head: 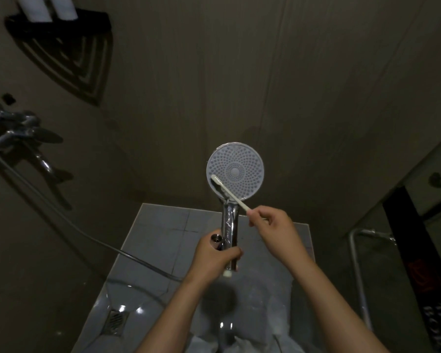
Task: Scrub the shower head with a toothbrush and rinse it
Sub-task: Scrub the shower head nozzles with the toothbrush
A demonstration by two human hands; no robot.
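Wet tile floor [163,225] below, drain [116,321] lower left, walls close on both sides. Left hand [214,253] has its fingers wrapped round the chrome handle of the shower head [236,171], nozzle face toward the camera. Right hand [273,225] pinches the end of the toothbrush [231,194], brush head touching the face's lower-left edge. Hose [61,217] and mixer tap [13,128] at left, corner shelf [69,59] farthest.

One shower head [234,171] and one toothbrush [229,193] are counted. Two hands are seen, a left hand [214,256] and a right hand [275,228]. One hose [127,255], one tap [13,128] and one drain [115,322] are counted. One shelf [69,59] is seen, with two white bottles [37,8] on it. One black towel [415,250] is counted at the right.
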